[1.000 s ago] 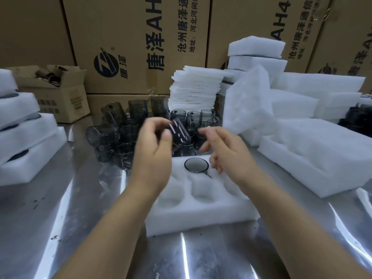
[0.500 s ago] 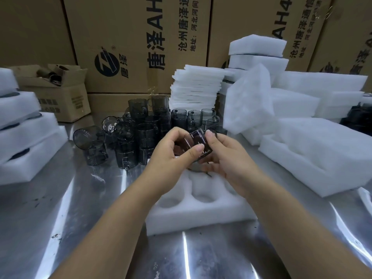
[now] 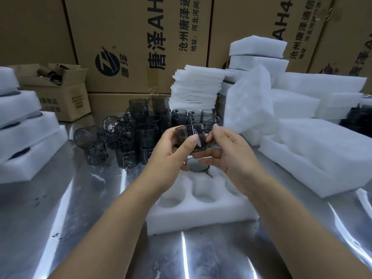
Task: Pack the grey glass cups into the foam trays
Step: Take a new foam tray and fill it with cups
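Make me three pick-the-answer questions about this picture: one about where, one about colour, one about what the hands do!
1. Where is the held cup? A) over the foam tray B) inside a cardboard box C) on the floor
2. What colour is the foam tray? A) red B) white C) green
3. What are the left hand and right hand doing? A) resting B) gripping the cup C) folding a box
Answers: A, it hangs above the tray; B, the foam is white; B, both hands' fingers curl round it.
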